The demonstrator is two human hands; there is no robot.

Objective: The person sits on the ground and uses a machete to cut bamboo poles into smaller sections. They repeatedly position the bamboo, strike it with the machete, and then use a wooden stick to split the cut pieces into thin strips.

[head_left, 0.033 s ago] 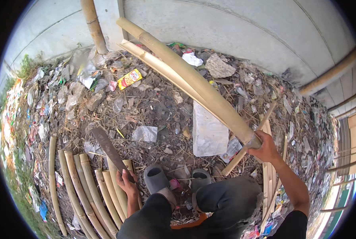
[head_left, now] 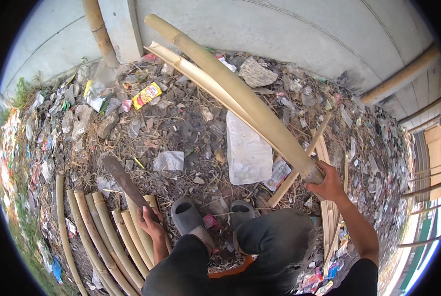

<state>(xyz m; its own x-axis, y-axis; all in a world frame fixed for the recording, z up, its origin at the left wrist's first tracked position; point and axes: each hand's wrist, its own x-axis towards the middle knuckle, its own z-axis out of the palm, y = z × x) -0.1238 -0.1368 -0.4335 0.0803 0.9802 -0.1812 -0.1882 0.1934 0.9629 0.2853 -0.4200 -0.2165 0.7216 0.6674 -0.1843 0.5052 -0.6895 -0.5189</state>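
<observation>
My right hand [head_left: 327, 185] is closed around the near end of a bamboo pole [head_left: 262, 112], which slants up and away to the left. This pole is partly split lengthwise: a thinner half [head_left: 196, 75] gapes from it at the far end and meets it nearer my hand. In my left hand [head_left: 153, 227] is a machete [head_left: 124, 180] with a dark, worn blade angled up and left, apart from the pole. Beside that hand, several bamboo poles [head_left: 113, 224] lie in a row on the left.
Ahead stands a grey concrete wall [head_left: 260, 29] with bamboo props [head_left: 100, 32]. A white block [head_left: 247, 148] rests under the raised pole. A bamboo crosspiece [head_left: 283, 190] and split strips [head_left: 324, 155] lie at the right. Litter and rubble cover the ground [head_left: 181, 133].
The view has shifted slightly, so the ground and wall appear further left. Both hands keep their grips on the machete and the bamboo pole.
</observation>
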